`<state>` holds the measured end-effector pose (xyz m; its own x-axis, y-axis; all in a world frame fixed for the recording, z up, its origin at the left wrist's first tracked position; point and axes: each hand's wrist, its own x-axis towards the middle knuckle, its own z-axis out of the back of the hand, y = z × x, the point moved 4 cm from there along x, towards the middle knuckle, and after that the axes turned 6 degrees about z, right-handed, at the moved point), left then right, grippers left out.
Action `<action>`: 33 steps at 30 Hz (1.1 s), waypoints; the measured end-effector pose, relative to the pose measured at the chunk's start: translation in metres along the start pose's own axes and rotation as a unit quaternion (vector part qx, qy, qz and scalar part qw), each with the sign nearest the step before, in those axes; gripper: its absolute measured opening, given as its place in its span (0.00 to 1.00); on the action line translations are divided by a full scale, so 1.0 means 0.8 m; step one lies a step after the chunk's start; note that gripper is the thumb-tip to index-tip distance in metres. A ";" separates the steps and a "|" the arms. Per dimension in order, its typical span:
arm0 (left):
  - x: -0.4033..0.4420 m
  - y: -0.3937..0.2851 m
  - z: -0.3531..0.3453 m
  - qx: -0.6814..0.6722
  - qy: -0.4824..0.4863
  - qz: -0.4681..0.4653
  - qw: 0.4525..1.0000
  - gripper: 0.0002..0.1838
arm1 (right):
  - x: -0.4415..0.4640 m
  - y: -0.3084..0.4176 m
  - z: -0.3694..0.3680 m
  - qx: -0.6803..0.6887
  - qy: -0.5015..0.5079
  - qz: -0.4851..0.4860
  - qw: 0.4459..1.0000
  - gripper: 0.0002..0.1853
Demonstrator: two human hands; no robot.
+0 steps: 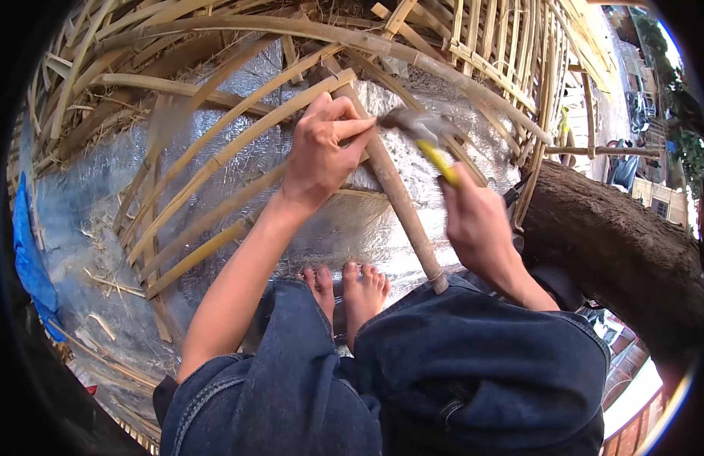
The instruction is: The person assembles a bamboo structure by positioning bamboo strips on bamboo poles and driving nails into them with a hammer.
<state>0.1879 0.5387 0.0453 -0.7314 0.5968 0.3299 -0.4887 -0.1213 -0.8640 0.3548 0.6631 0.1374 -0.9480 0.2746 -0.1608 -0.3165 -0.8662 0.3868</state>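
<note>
My right hand (pixel 477 224) is closed around the yellow handle of a hammer (pixel 437 159). The hammer's head is blurred by motion and lies close to my left fingertips. Thumb and fingers of my left hand (pixel 323 152) are pinched together against a round bamboo pole (pixel 401 199); whatever they hold is too small to make out. That pole slants from my left hand down to my knee. A split bamboo strip (pixel 238 144) meets the pole near its top end, just above my left knuckles.
Several bamboo strips arch across the back, with a long curved one (pixel 443 67) in front. Silvery sheeting (pixel 367 235) lies under my bare feet. A thick brown log (pixel 595 213) is at the right, a slatted bamboo frame (pixel 512 53) behind, and a blue tarp (pixel 31 258) far left.
</note>
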 end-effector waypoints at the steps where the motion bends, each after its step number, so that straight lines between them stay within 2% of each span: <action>1: 0.001 -0.002 -0.001 0.000 0.000 -0.002 1.000 0.09 | 0.001 -0.010 -0.009 0.000 -0.008 0.002 1.000 0.10; 2: 0.002 -0.001 -0.002 0.000 -0.001 0.001 1.000 0.09 | 0.005 -0.003 0.000 0.002 -0.009 0.006 1.000 0.10; 5: -0.008 -0.002 0.003 0.009 0.005 0.015 1.000 0.09 | -0.013 0.019 0.064 0.094 -0.151 -0.050 0.983 0.12; 6: -0.001 -0.002 0.004 0.017 0.003 0.008 1.000 0.08 | -0.016 0.022 0.087 0.083 -0.189 -0.053 0.977 0.13; 8: 0.001 -0.004 0.003 0.028 0.002 0.000 1.000 0.09 | -0.017 0.023 0.116 0.155 -0.234 -0.073 0.957 0.15; 10: 0.002 -0.006 0.003 -0.010 0.015 0.037 0.999 0.07 | -0.020 0.010 0.123 0.185 -0.258 -0.092 0.944 0.15; 12: 0.008 -0.013 0.007 -0.004 0.042 0.063 0.997 0.07 | -0.024 0.003 0.120 0.180 -0.239 -0.104 0.948 0.14; 14: 0.010 -0.013 0.006 -0.056 0.048 0.040 0.996 0.08 | -0.028 0.002 0.101 0.153 -0.152 -0.077 0.973 0.11; 15: 0.011 -0.008 0.003 -0.062 0.061 0.059 0.994 0.09 | -0.029 -0.001 0.080 0.165 -0.125 -0.068 0.976 0.08; 16: 0.011 -0.011 -0.001 -0.062 0.088 0.045 0.993 0.09 | -0.023 0.004 0.063 0.148 -0.103 -0.027 0.983 0.09; 19: 0.007 -0.010 -0.001 0.016 0.061 0.074 0.995 0.08 | -0.014 -0.001 0.028 0.136 -0.032 -0.001 0.990 0.08; 21: 0.003 -0.005 -0.008 0.035 0.120 0.050 0.991 0.08 | -0.007 0.003 0.037 0.173 -0.092 0.027 0.980 0.10; 23: 0.002 -0.003 -0.002 -0.035 0.095 0.101 0.990 0.10 | -0.004 0.008 0.055 0.196 -0.122 0.060 0.971 0.10; 24: -0.005 0.008 -0.001 -0.113 0.084 0.158 0.977 0.15 | -0.004 0.004 0.062 0.204 -0.139 0.039 0.968 0.10; 26: -0.009 0.013 -0.001 -0.206 0.098 0.193 0.954 0.17 | -0.001 0.004 0.070 0.207 -0.126 0.093 0.966 0.10; 30: -0.008 0.022 -0.002 -0.166 0.114 0.216 0.955 0.18 | -0.009 -0.004 0.057 0.208 -0.081 0.058 0.973 0.11; 33: -0.004 0.017 -0.003 -0.174 0.094 0.208 0.958 0.15 | -0.019 -0.011 0.047 0.232 -0.044 0.012 0.972 0.10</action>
<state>0.1846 0.5373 0.0312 -0.7131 0.6914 -0.1158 0.0381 -0.1267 -0.9912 0.3709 0.6824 0.1703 -0.9477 0.3099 -0.0759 -0.2560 -0.5965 0.7607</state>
